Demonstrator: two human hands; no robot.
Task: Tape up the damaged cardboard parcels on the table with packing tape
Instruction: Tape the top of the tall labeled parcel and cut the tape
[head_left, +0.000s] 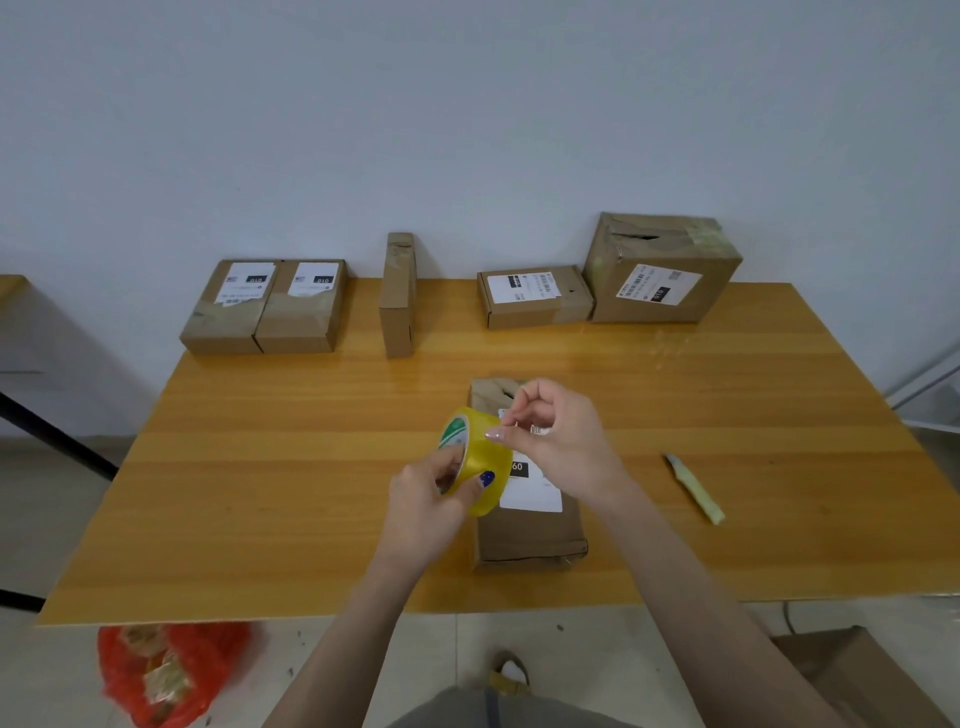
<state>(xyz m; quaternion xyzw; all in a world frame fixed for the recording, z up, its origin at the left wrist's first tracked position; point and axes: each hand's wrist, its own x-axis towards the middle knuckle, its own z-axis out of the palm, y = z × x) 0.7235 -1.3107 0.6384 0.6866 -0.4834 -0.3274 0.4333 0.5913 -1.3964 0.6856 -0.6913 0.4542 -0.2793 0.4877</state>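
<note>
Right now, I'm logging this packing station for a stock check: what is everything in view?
table: 1, yellow-orange wood, centre.
front parcel: 1, brown, near edge, centre.
twin parcels: 2, brown, far left, side by side.
upright parcel: 1, brown, far middle, on end.
flat parcel: 1, brown, far right.
large parcel: 1, brown, right of it, torn top.
tape roll: 1, yellow, held above front parcel.
cutter: 1, pale yellow-green, table, right side.
bag: 1, red, floor, bottom left.
floor box: 1, brown, bottom right.
left hand: grips tape roll.
right hand: pinches at tape roll.
</note>
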